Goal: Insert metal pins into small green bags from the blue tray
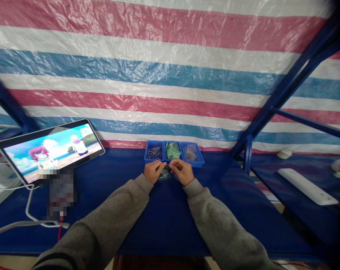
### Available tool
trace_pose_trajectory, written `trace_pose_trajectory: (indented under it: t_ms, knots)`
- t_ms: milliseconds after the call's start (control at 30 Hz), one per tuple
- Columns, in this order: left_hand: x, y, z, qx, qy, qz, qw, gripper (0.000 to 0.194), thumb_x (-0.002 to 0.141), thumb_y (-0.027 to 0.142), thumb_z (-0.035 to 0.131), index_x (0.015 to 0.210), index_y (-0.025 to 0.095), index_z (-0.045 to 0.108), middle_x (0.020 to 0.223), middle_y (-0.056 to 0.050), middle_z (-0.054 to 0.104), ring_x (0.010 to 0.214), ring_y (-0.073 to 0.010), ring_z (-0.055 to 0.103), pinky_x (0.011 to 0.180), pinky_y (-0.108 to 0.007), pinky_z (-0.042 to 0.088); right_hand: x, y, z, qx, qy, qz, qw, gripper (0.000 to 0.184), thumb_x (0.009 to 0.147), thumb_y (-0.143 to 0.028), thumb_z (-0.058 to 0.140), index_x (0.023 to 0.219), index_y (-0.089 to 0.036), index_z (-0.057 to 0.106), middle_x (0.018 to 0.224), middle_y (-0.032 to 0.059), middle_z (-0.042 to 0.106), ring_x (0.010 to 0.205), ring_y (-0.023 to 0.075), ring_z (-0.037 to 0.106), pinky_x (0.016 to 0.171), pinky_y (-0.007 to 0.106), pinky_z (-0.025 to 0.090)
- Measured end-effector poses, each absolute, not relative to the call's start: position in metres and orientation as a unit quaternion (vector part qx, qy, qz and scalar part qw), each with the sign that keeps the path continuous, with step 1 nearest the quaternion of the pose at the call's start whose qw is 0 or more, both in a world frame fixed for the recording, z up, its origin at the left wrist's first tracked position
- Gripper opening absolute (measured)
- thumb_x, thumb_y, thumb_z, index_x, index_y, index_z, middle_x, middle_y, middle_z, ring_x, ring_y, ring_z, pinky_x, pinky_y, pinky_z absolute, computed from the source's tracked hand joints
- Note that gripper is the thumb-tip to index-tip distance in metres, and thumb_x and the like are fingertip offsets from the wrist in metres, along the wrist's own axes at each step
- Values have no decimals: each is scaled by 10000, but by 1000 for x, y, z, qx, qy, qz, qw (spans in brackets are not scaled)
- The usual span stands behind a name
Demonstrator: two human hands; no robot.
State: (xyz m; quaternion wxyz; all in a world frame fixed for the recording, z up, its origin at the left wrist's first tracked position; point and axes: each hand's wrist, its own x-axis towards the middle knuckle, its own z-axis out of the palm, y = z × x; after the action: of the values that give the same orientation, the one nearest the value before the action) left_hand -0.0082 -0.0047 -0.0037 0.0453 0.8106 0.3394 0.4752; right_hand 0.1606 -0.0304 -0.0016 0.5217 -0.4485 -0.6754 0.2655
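Observation:
My left hand (pixel 153 171) and my right hand (pixel 182 171) are close together just in front of the bins, thumbs and index fingers pinched. A small clear plastic bag (pixel 164 174) with a greenish tint shows below the fingertips, its upper edge pinched between them. What is inside the bag is too small to tell. Behind my hands stand three joined blue bins. The left bin (pixel 146 152) contains metal screws (pixel 155 153), the middle one green plastic packets (pixel 172 150), and the right one clear plastic bags (pixel 190 153).
A tablet (pixel 57 150) playing a cartoon leans at the left of the blue table (pixel 161 225). Near it are a blurred-out object (pixel 61 193) and white cables (pixel 29 202). Blue metal posts (pixel 271 101) and a striped tarp (pixel 158 75) stand behind. A white oblong object (pixel 307 186) lies on the right-hand table.

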Motion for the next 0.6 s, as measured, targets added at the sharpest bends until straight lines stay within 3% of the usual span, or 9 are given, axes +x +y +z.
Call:
trace_pose_trajectory:
  t_ms: [267, 600]
  knots:
    - [-7, -7, -1, 799, 336, 488, 105, 227, 875, 344, 478, 881, 151, 596, 717, -13, 593, 572, -85, 519, 559, -200, 414, 158, -28, -4, -463, -659, 275, 525, 231, 819, -415, 522, 826, -190, 575, 614, -4, 597, 488, 128, 571, 493, 242, 476]
    - [-6, -3, -5, 798, 320, 496, 119, 219, 868, 334, 496, 897, 160, 626, 794, -35, 656, 613, -102, 575, 568, -214, 458, 161, -28, -1, -480, -657, 244, 528, 271, 827, -450, 503, 828, -190, 583, 624, -1, 604, 493, 129, 577, 524, 247, 484]
